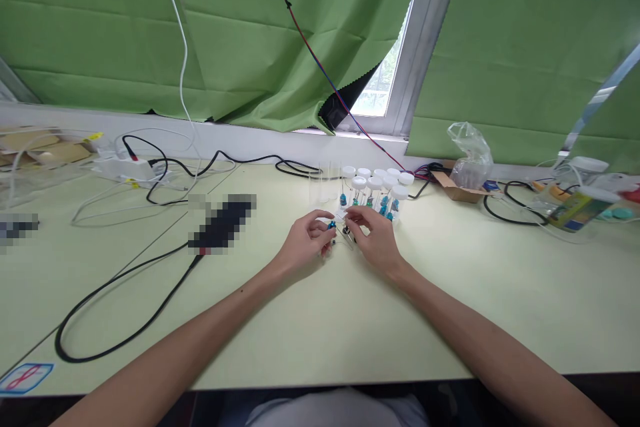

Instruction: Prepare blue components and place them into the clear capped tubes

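My left hand (306,235) is closed, its thumb and fingers pinching a small blue piece (331,225) whose kind is too small to make out. Close beside it, my right hand (371,235) is also closed, its thumb and fingertips together near a thin, pale, stick-like part (345,235). What the right fingers grip is unclear. Small dark bits lie between the hands, just above the table. Just behind them stand several clear tubes with white caps (373,183), with blue and green pieces (385,202) showing inside or among them.
Uncapped clear tubes (324,183) stand left of the capped ones. At left, a black cable (95,358) loops over the pale table (320,340) to a blurred-out object (223,223). A white power strip (125,170) lies farther back. At right are a cardboard box (457,188) and a yellow-green container (583,207).
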A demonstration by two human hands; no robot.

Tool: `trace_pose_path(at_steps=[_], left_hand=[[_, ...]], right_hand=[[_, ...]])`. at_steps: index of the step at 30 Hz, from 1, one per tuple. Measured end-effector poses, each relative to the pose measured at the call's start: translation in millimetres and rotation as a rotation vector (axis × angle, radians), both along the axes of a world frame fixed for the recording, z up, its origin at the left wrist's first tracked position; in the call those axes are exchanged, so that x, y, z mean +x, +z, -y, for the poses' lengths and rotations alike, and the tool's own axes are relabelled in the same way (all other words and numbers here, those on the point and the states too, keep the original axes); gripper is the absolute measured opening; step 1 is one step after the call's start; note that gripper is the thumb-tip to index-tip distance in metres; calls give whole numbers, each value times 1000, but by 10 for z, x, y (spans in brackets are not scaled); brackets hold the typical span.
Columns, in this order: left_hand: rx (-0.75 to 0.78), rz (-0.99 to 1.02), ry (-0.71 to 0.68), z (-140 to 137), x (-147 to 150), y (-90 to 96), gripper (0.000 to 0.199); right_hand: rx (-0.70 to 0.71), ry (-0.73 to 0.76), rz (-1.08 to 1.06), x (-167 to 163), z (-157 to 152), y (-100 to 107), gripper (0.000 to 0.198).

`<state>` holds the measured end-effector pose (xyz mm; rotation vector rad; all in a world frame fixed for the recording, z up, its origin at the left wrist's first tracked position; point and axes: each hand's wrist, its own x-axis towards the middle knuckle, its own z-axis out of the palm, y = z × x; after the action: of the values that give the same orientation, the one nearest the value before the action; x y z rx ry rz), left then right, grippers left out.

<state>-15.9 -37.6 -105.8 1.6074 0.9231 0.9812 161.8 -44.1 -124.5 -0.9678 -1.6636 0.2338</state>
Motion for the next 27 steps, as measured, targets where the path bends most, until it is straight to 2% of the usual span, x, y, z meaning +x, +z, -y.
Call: trace_pose_path(at_steps=[13, 27], left_hand=[[-18, 0, -52, -40, 2, -62, 35], [-109, 48, -92, -85, 3, -81, 34]], right_hand=[[18, -40, -53, -12, 22, 28, 12], [-21, 35, -173, -31, 38, 36, 11]])
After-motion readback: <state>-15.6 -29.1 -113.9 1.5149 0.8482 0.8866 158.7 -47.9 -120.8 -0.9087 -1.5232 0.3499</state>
